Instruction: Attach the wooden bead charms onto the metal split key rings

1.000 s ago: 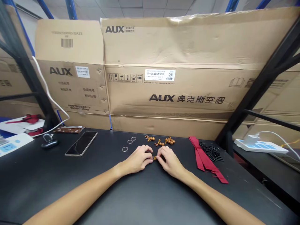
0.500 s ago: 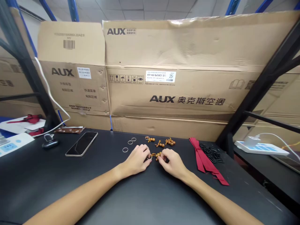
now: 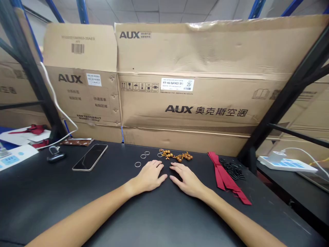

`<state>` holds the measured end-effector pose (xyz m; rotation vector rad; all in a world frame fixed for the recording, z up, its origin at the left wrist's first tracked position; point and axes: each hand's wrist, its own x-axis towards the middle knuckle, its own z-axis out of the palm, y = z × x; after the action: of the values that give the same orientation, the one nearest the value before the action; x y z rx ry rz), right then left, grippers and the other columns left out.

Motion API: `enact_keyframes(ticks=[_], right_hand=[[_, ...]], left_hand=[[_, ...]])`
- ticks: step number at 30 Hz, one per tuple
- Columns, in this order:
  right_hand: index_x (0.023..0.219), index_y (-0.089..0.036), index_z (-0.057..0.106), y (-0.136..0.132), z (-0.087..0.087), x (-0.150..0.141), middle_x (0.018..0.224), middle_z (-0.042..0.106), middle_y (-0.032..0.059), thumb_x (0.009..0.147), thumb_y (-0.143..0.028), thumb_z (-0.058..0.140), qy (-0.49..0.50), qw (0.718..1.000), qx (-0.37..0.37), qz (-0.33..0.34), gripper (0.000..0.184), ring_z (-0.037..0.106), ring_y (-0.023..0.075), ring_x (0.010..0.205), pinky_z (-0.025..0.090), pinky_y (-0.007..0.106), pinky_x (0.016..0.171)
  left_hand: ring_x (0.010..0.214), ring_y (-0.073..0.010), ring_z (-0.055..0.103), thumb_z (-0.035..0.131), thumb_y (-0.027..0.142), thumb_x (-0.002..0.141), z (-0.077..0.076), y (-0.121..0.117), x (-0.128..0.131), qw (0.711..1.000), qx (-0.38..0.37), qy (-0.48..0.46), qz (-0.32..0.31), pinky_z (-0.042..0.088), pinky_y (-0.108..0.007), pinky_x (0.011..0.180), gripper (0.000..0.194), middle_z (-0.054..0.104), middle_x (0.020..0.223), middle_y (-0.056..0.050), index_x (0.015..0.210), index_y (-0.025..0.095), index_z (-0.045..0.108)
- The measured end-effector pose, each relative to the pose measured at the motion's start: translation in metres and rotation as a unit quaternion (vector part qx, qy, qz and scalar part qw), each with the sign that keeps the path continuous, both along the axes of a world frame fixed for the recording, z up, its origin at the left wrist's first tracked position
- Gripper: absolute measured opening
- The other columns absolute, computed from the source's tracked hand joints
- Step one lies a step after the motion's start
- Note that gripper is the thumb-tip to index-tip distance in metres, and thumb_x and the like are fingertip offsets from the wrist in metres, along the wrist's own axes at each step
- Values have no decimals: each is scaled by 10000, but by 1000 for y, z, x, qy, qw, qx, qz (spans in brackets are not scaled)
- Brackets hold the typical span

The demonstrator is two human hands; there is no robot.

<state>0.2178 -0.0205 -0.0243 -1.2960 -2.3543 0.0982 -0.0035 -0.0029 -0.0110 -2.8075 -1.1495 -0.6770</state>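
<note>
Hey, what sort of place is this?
Probably a workshop or storeroom: black metal posts stand at both sides, printed cardboard lines the back, and beaded charms lie on the black tabletop.

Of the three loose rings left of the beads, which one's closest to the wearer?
The front-left ring: it lies alone, while the middle ring and far ring sit close together, farther back and rightward.
</note>
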Motion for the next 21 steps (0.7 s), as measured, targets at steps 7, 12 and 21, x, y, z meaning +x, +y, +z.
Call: enact_keyframes(ticks=[7,12,21], right_hand=[[1365,-189,475,2,2,1,1481,369,119,906,-552,429,-29,998,-42,-22,587,329,271,1369,294,462,1121],[1389,-158,446,4,4,0,1511,304,130,882,-637,396,-46,994,-66,-78,699,254,290,1400,242,467,1142],[1446,-240,347,3,2,3,1541,240,61,894,-650,353,-66,993,-88,-30,687,154,259,1431,148,473,1166]], left_hand=[[1255,-283,470,463,405,925,-1,0,0,1000,-24,-6,-5,381,-419,1053,429,537,1317,-160,1225,113,559],[1262,-291,462,464,415,924,1,-1,1,999,-37,-5,-1,374,-436,1061,442,533,1324,-166,1227,109,562],[1306,-283,422,471,420,913,6,4,-4,996,-73,6,-41,344,-432,1089,483,481,1388,-149,1291,124,527]])
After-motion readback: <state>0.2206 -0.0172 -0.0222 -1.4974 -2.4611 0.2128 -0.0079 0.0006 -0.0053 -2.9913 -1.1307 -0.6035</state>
